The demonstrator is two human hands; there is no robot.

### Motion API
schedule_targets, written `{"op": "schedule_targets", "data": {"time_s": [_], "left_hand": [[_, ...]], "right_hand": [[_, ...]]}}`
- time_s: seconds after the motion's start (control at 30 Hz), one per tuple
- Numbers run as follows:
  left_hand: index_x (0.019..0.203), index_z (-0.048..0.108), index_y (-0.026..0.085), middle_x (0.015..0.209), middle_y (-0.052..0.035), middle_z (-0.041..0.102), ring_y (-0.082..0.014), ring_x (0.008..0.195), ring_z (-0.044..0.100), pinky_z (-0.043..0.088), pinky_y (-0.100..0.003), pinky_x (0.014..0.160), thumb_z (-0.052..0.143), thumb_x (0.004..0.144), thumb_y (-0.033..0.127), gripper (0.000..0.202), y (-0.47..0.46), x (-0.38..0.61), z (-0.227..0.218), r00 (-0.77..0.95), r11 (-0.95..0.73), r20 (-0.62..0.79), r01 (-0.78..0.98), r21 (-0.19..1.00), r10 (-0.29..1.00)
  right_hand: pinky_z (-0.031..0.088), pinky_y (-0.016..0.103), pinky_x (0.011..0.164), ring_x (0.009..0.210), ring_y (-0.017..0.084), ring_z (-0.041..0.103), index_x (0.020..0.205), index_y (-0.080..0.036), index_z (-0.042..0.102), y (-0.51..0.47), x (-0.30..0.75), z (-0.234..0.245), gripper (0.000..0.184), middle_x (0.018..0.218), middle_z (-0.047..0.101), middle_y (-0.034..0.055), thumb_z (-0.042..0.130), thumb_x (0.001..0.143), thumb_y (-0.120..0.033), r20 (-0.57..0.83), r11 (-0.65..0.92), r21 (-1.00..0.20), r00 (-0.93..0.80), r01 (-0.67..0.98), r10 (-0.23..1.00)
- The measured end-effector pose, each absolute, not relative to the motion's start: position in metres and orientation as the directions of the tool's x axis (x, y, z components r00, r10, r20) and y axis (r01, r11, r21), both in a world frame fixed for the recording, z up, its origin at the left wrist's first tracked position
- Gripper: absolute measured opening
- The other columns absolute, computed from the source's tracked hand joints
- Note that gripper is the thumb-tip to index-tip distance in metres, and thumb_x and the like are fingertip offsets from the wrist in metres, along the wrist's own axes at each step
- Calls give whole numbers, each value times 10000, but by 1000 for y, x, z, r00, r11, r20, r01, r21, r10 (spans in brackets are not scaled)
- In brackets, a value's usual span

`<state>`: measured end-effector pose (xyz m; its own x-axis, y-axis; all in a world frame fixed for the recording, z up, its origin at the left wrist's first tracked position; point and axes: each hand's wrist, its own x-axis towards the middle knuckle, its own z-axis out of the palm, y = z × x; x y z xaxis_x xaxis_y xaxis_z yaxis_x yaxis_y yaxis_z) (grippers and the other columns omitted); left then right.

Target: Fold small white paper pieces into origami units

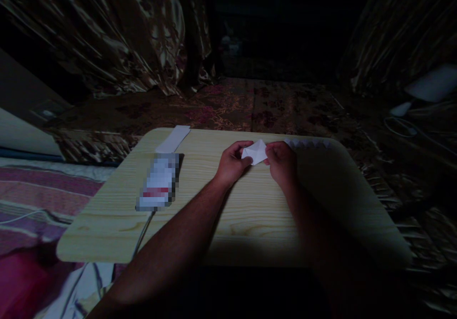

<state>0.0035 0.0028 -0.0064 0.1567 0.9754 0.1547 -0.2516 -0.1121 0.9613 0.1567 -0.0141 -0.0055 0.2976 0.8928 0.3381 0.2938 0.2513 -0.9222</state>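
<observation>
Between both hands, over the far middle of the wooden table (pixel 243 219), is a small folded piece of white paper (pixel 255 153) with creases across its face. My left hand (pixel 233 162) pinches its left side, thumb on the near edge. At the paper's right corner, my right hand (pixel 283 159) grips with thumb and fingers closed. Just beyond my right hand, a row of several small folded paper pieces (pixel 309 143) lies along the table's far edge, partly hidden by that hand. Flat white paper strips (pixel 173 138) rest at the far left.
A blurred-out phone-like device (pixel 159 181) lies on the table's left with a cable (pixel 143 233) running off the near edge. Striped bedding (pixel 43 190) is to the left, patterned curtains (pixel 160 33) hang behind, and a pale lamp-like object (pixel 433 83) stands at the right.
</observation>
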Motion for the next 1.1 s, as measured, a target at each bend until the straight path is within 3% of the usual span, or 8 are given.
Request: {"op": "schedule_targets", "data": {"time_s": [0.1, 0.23, 0.57, 0.9, 1.1], "left_hand": [[957, 731, 140, 778, -30, 709, -123, 644, 605, 477, -243, 617, 718, 641, 175, 318, 3, 2, -6, 93, -112, 132, -198, 974, 987], [929, 749, 134, 739, -33, 702, -114, 609, 585, 464, -237, 591, 726, 669, 234, 279, 4, 1, -6, -11, -145, 146, -148, 978, 989], [876, 690, 170, 704, 7, 630, -97, 609, 525, 428, -215, 577, 695, 705, 214, 177, -1, 3, -11, 6, -383, 383, 20, 924, 924], [826, 724, 153, 695, -22, 679, -109, 608, 572, 456, -227, 584, 714, 740, 330, 197, -6, 5, -4, 21, -332, 332, -1, 943, 943], [753, 690, 149, 685, -23, 678, -107, 597, 582, 469, -221, 577, 720, 725, 300, 157, -4, 4, -3, 12, -315, 316, -43, 948, 949]], "right_hand": [[466, 259, 508, 516, 153, 616, 884, -211, 599, -14, 157, -7, 205, 644, 651, -2, 568, 823, -405, 334, 243, -919, 288, 310, 898], [445, 248, 503, 519, 140, 596, 884, -205, 593, -14, 155, -7, 188, 637, 659, -2, 587, 803, -374, 311, 229, -919, 232, 322, 922], [413, 218, 453, 460, 104, 546, 886, -194, 567, -17, 154, 2, 177, 610, 647, -31, 615, 740, -281, 253, 236, -965, 167, 116, 953], [454, 232, 468, 476, 113, 562, 859, -196, 582, -15, 156, -2, 168, 606, 639, -33, 633, 722, -279, 257, 252, -966, 150, 53, 955], [456, 219, 478, 501, 113, 590, 819, -195, 612, -16, 155, -1, 111, 617, 654, -27, 617, 710, -216, 255, 250, -967, 126, 56, 959]]}}
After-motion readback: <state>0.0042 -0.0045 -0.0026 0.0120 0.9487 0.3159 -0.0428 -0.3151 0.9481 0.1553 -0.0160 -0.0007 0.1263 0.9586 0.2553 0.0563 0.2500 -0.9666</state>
